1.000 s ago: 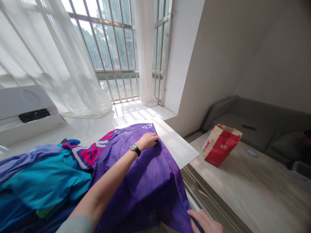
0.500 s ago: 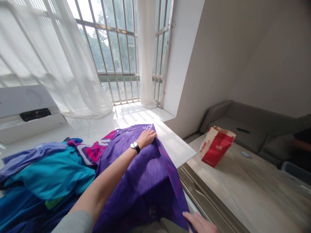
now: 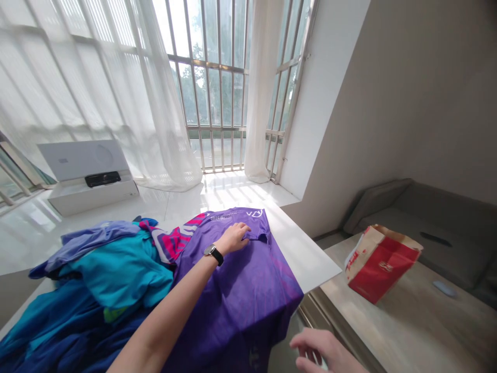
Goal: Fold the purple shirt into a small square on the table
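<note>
From my end of the feed, I see my left hand (image 3: 234, 237) palm down on the upper part of the purple garment (image 3: 229, 290), its fingers slightly bent beside a folded edge. I cannot tell whether that grip pinches any cloth. A watch (image 3: 212, 251) with a black strap is on the same wrist.

My right hand (image 3: 328, 348) is at the lower right, apart from the garment, with its grip partly open, the fingers curled and no cloth held.

The purple garment lies spread over the white tabletop (image 3: 306, 261), printed lettering near its far edge and its near part hanging over the side. At its left I have a pink patterned piece (image 3: 174, 243), then a loose heap with a teal garment (image 3: 114, 269) and a lavender garment (image 3: 99, 235), over dark blue cloth (image 3: 58, 331).

Farther back, an open white box (image 3: 93, 197) holds a black object (image 3: 103, 179) near the sheer curtain (image 3: 155, 129). To my right, a red and tan paper bag (image 3: 382, 267) stands on the marbled tabletop (image 3: 430, 326), near a pale oval object (image 3: 444, 288), with a gray sofa (image 3: 458, 207) beyond.
</note>
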The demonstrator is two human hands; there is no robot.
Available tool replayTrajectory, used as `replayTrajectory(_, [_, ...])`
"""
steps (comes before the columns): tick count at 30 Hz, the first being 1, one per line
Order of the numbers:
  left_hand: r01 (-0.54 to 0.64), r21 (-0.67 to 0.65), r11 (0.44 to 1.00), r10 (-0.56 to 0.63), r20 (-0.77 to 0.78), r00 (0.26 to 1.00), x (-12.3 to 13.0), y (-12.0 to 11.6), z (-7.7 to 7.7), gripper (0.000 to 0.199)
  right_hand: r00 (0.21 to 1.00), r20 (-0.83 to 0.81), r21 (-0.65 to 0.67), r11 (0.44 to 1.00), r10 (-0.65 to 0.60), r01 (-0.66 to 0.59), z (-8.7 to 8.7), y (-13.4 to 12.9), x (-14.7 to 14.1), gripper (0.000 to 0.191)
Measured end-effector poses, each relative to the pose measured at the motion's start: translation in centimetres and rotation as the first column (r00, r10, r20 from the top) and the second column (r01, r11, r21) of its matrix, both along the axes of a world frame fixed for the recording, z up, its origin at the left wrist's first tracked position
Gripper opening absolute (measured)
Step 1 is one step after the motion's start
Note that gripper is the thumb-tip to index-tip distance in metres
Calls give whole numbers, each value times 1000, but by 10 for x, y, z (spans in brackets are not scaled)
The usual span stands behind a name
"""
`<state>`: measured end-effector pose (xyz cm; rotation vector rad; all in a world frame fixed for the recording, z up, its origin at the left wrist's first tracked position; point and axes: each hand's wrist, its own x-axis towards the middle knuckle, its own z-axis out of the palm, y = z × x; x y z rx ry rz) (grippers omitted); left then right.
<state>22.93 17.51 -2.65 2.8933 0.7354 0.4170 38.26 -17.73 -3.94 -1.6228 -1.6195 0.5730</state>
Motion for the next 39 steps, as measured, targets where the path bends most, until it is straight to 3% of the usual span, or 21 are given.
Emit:
replayTrajectory(2, [-48,-17,999,48,7,999,-10,0,-2,33,990,46,-81,989,130,-126,33,48,10,22])
replayTrajectory(4, [-86,-36,996,86,11,996,-15,-1,-5,26,982,115,-41,988,150,-146,60,104,15,26])
replayTrajectory(6, [-115,-52,992,116,19,993,-16,-3,-8,18,978,161,46,989,135,-144,74,164,18,30])
replayTrajectory(10, [-170,-68,983,174,49,984,-15,-8,-15,18,978,192,217,976,-77,34,65,272,34,36])
replayTrajectory(14, [-205,-67,976,209,59,976,-16,-11,-16,19,966,177,251,958,-188,140,31,335,56,37])
replayTrajectory(19, [-284,-120,951,300,148,942,-21,-6,-18,19,962,179,226,960,-206,163,-13,352,77,40])
replayTrajectory(24, [-219,-187,958,253,184,950,-28,2,-16,16,885,443,252,967,-140,26,-51,365,91,55])
replayTrajectory(28, [-225,-223,949,260,144,955,-35,6,-10,29,771,635,108,994,-48,-27,-72,369,86,65])
replayTrajectory(33, [-378,-256,890,382,-34,923,-50,10,-6,56,700,714,-69,996,9,57,-78,368,86,73])
replayTrajectory(39, [-370,-344,863,324,-185,928,-60,9,18,78,662,746,-141,988,64,64,-70,377,110,77])
